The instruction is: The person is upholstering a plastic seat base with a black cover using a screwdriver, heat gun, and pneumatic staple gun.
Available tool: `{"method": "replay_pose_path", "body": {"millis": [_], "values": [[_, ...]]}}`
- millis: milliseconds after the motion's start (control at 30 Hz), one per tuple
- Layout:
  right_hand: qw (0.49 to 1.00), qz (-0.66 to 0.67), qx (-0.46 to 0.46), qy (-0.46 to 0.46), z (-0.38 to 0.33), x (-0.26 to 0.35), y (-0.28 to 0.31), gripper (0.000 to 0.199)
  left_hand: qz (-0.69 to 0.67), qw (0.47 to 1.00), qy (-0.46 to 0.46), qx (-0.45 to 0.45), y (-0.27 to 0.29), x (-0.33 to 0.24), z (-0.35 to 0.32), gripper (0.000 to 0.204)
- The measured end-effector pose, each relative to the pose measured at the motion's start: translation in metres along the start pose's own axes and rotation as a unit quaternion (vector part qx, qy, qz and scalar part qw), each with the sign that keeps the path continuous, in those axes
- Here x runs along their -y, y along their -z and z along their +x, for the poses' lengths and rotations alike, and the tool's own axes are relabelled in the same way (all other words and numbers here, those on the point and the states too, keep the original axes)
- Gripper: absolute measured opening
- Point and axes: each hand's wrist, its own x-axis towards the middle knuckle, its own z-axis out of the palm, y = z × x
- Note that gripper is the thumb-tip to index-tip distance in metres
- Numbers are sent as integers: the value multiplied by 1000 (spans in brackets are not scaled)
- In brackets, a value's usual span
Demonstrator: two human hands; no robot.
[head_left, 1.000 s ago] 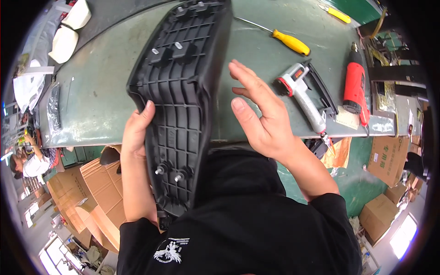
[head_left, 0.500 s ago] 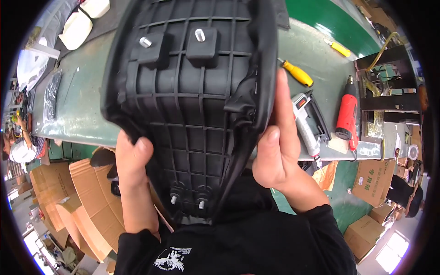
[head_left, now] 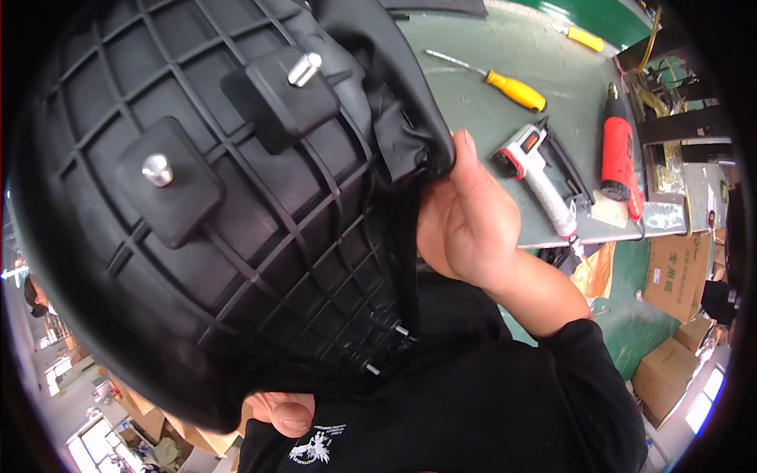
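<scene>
Both my hands hold up a large black motorcycle seat (head_left: 260, 213), its ribbed plastic underside facing me. It is tilted, with the wide end up and left. Two square blocks with metal studs (head_left: 158, 170) stand out on the wide part, and two thinner bolts (head_left: 371, 368) on the narrow end near my shirt. Black cover material (head_left: 400, 146) is folded and wrinkled over the right edge. My right hand (head_left: 477, 225) grips that edge, its fingers partly behind the seat. My left hand (head_left: 285, 413) is closed on the lower left edge; mostly its thumb shows.
On the green workbench (head_left: 449, 102) beyond the seat lie a yellow-handled screwdriver (head_left: 514, 90), a staple gun (head_left: 544, 177), a red heat gun (head_left: 617, 154) and a yellow utility knife (head_left: 585, 39). Cardboard boxes (head_left: 669, 378) stand on the floor at right.
The seat has turned and tilted, its wide end swinging left and closer to the camera. My left hand has gone down toward my shirt; my right still holds the right edge.
</scene>
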Motion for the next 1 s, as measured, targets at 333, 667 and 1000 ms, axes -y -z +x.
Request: {"method": "replay_pose_path", "body": {"millis": [333,667,1000], "values": [[929,-104,-203,-291,3,3,63,52,200,975,48,87,-38,25,78,97],[886,-153,-261,-351,-15,-6,105,47,115,960,245,73,-46,51,109,85],[884,-148,-236,-375,-16,-11,115,54,148,958,235,67,-53,54,108,86]]}}
